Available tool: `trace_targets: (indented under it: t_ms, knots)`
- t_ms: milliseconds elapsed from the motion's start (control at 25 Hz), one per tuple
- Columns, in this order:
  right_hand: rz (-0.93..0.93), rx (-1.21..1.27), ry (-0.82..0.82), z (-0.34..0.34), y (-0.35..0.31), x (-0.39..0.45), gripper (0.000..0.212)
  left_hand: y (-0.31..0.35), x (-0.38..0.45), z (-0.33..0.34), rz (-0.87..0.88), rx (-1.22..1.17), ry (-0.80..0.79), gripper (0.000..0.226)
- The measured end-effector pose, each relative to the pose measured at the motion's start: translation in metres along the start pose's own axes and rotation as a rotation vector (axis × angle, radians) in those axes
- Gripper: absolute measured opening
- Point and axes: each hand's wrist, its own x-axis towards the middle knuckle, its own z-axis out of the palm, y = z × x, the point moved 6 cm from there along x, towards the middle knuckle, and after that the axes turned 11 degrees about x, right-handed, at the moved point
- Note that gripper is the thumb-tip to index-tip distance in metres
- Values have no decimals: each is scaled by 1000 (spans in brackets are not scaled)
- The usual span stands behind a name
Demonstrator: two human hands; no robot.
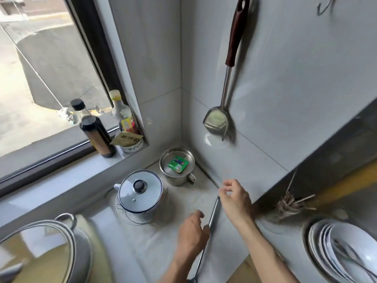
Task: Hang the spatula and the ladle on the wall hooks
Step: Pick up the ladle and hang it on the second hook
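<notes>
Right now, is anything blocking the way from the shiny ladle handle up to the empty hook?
Nothing visible does. The long steel ladle handle is between both hands, and the bare white tiled wall rises clear to the empty metal hook, right of the hung red-handled spatula.

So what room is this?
Most likely a home kitchen corner: a spatula hangs on the tiled wall, sauce bottles stand on the windowsill, and a lidded pot sits on the counter.
</notes>
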Motion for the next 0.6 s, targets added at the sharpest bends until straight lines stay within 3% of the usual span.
trace_targets:
  t_ms: [160, 360, 600]
  knots:
    - [141, -42, -114, 24, 80, -28, 18, -39, -24, 70, -60, 105, -150, 30]
    - [242, -107, -164, 35, 132, -42, 22, -53, -20, 94, -62, 144, -132, 3]
    - [345, -5, -223, 48, 149, -41, 31, -58, -37, 83, 2, 146, -67, 6]
